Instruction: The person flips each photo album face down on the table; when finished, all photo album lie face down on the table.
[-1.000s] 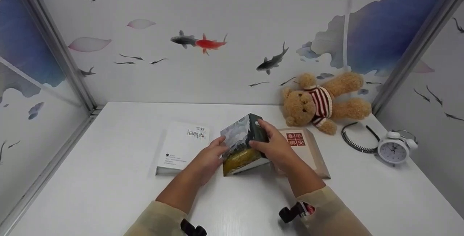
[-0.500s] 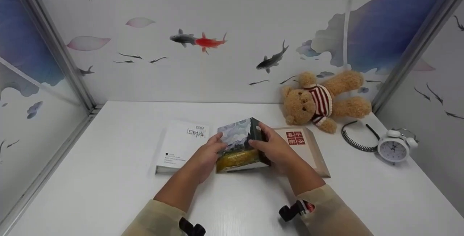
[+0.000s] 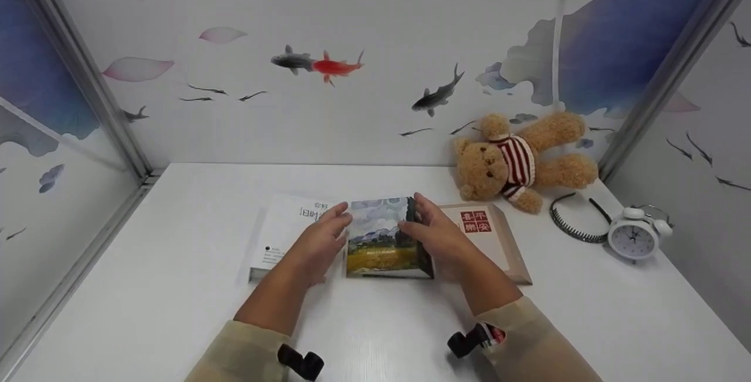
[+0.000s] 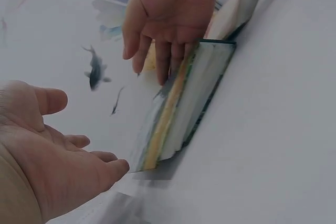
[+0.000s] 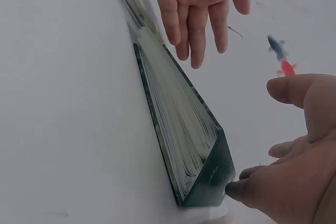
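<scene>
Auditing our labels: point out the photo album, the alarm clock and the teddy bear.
photo album [image 3: 379, 240]: head view, middle of the painted cover
alarm clock [image 3: 633, 242]: head view, on the dial
teddy bear [image 3: 517, 160]: head view, on the striped top

Right fingers [image 5: 247, 188] beside green-spined book [image 5: 181, 124]

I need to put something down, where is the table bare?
Bare: left of the white book; front right, between right sleeve and alarm clock. Crowded: the middle, left hand, photo album, right hand and beige book close together; back right, teddy bear and headband.
</scene>
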Tool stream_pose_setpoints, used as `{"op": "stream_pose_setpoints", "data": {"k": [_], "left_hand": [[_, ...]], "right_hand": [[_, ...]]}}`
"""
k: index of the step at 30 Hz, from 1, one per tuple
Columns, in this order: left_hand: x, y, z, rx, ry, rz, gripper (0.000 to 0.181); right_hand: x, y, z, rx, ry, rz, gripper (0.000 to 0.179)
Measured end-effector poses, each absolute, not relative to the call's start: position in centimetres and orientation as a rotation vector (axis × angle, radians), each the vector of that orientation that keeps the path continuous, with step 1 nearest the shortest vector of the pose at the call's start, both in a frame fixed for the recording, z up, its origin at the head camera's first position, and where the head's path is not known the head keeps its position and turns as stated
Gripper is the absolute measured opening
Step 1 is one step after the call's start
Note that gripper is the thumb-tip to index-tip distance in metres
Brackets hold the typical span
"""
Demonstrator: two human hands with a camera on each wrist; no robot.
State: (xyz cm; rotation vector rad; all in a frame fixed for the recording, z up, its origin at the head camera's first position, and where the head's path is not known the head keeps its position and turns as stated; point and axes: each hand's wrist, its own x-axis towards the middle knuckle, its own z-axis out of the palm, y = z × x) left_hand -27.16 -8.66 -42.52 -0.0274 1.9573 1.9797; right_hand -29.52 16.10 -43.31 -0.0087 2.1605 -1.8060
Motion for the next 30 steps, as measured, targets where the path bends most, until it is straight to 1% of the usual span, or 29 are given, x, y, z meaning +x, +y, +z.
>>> {"op": "stream_pose_setpoints", "data": {"k": [4, 8, 16, 22, 26, 30], "left_hand": [[-27.5, -10.2, -41.5, -0.050, 1.982, 2.098, 0.064], [-27.7, -12.4, -41.1, -0.096, 1.999, 2.202, 0.062], [-26.6, -18.5, -40.5, -0.141, 1.944, 2.336, 0.058], [-25.9, -22.1, -41.2, -0.227, 2.074, 2.251, 0.061], [-26.1, -22.5, -42.2, -0.222, 2.156, 2.092, 0.067], [-26.2, -22.2, -43.1, -0.204, 2.240, 1.878, 0.074]], "right_hand": [[-29.1, 14.6, -42.7, -0.132, 2.300, -1.758, 0.084], [-28.7, 12.3, -42.2, -0.246, 2.294, -1.774, 0.079], [-28.8, 7.5, -41.9, -0.270, 2.220, -1.827, 0.076], [-29.1, 4.0, -42.3, -0.214, 2.197, -1.837, 0.074], [-29.4, 2.3, -42.7, -0.179, 2.164, -1.844, 0.074], [-29.2, 1.4, -43.4, -0.200, 2.149, -1.821, 0.077]]}}
